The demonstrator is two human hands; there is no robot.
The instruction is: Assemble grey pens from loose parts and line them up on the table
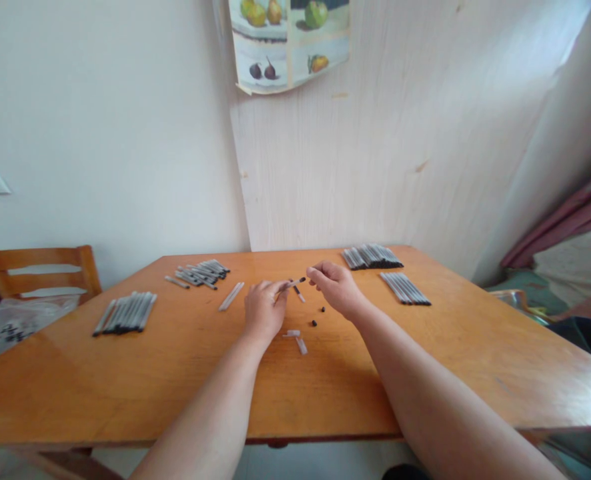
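My left hand is closed on a slim pen with a pale barrel, its black end pointing right. Just beyond that end is my right hand, thumb and fingers pinched together; anything between them is too small to make out. Below the held pen lies a short piece with a dark end. Two small black plugs rest under my right hand. Nearer to me are two clear pen caps. Left of my left hand lie clear empty tubes, side by side.
Pens with black ends lie in groups: a left row, a loose heap at back left, a thick pile at back right and a flat row before it. A wooden chair stands beyond the table's left edge.
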